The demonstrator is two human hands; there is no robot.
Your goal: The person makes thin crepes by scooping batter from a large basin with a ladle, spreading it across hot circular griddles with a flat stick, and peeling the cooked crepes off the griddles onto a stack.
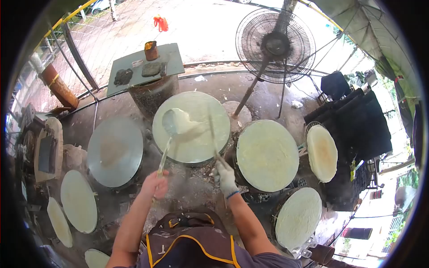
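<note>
My left hand (pixel 154 185) is bare and closed around the long handle of a ladle (pixel 164 154). The ladle's bowl is over the left part of a round griddle (pixel 190 157) in front of me, in a pool of pale batter (pixel 185 123). A thin pale green-yellow layer covers most of this griddle. My right hand (pixel 225 178), in a white work glove with a blue cuff, grips a thin stick-like tool (pixel 212 130). The tool reaches across the right side of the same griddle, and its far end is blurred.
A griddle (pixel 98 156) with a brownish patch stands left; coated griddles (pixel 267 155) (pixel 298 219) (pixel 79 201) stand around me. A flatbread (pixel 322 153) lies far right beside black cloth (pixel 353 125). Ahead are a standing fan (pixel 275 44) and a small table (pixel 172 53) holding a rusty can (pixel 151 51).
</note>
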